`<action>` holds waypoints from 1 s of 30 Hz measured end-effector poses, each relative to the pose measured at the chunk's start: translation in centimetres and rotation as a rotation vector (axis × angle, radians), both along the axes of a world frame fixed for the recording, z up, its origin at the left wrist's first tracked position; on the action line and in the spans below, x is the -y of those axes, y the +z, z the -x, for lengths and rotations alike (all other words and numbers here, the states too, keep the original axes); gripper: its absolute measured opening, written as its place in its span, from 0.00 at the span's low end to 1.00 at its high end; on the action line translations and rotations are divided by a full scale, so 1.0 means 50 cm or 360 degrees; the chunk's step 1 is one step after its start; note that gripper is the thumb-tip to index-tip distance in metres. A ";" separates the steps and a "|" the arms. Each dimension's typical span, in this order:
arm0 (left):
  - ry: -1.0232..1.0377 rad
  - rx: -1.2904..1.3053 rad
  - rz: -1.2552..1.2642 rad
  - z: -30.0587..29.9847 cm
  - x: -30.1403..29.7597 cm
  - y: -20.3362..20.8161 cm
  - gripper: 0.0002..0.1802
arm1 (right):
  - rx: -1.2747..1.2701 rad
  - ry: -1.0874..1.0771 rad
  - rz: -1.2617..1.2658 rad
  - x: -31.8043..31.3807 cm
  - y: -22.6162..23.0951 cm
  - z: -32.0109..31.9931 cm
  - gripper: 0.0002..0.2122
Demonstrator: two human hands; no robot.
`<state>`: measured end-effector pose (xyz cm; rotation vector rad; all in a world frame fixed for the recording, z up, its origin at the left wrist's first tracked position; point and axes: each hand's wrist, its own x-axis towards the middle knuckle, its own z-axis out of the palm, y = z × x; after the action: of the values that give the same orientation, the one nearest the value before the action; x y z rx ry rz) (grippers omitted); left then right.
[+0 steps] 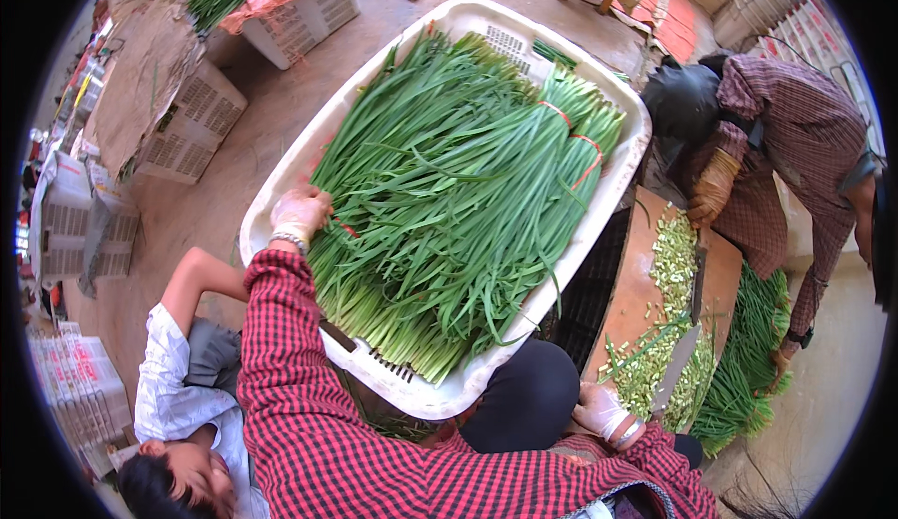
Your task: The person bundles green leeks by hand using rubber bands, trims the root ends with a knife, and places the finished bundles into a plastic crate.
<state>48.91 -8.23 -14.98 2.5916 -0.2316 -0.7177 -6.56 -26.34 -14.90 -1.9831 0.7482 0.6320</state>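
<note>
A large white plastic crate point(265, 203) in front of me is heaped with long garlic chives point(440, 182), several bundles tied with red bands. My left hand point(301, 212), in a thin pale glove, reaches over the crate's left rim. Its fingers are curled on a chive bundle beside a red band. At lower right, my gloved right hand point(601, 410) rests at the near edge of a brown cutting board point(636, 281). Chopped pale-green stems point(672, 266) lie on the board around a grey blade point(677, 369). My right fingers are partly hidden, so their grip is unclear.
Across the board a co-worker point(795, 112) in a checked shirt bends down, one orange-gloved hand point(716, 187) at a dark knife. More chives point(748, 360) lie right of the board. Another person point(187, 397) sits at lower left. White crates point(192, 122) stand at left.
</note>
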 end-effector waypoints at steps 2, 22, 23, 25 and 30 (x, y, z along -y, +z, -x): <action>-0.0043 -0.0143 0.0150 -0.019 -0.022 -0.014 0.15 | -0.0019 0.0009 0.0007 0.002 -0.009 0.005 0.20; -0.1374 0.0984 0.0848 0.289 0.207 0.075 0.28 | -0.0095 -0.0129 -0.0067 0.001 -0.012 -0.005 0.19; -0.1536 0.0912 0.0873 0.329 0.240 0.076 0.29 | -0.0052 -0.0154 -0.0096 0.003 -0.014 -0.003 0.18; -0.1736 0.0940 0.0905 0.394 0.289 0.057 0.34 | -0.0024 -0.0166 -0.0102 0.002 -0.024 0.003 0.18; -0.1921 0.0615 0.0921 0.443 0.339 -0.029 0.30 | -0.0012 -0.0218 -0.0080 0.000 -0.009 0.000 0.19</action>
<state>26.75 -25.16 -16.44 1.7879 -1.8785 -0.3575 -6.54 -26.34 -15.37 -1.8666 0.8567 0.5712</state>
